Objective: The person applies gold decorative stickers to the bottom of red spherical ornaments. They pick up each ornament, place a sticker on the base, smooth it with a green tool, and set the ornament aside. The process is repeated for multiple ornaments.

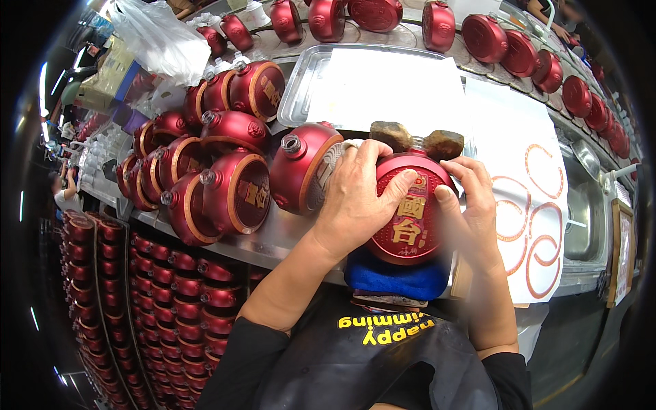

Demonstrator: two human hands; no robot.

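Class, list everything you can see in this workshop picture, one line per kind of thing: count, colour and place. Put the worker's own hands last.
Held flask: one, red, round, gold characters on its face, upright on the blue pad at centre.
Blue pad: one, blue, under the held flask at the bench edge.
Flasks on bench: about a dozen, red with gold rims, lying clustered to the left.
Row of flasks: many, red, lined along the far side.
Metal tray: one, silver, holding a white sheet, behind the held flask.
Crated flasks: many, red, stacked low on the left.
Sink: one, steel, right.
Left hand: grips the held flask's left side.
Right hand: grips its right side.
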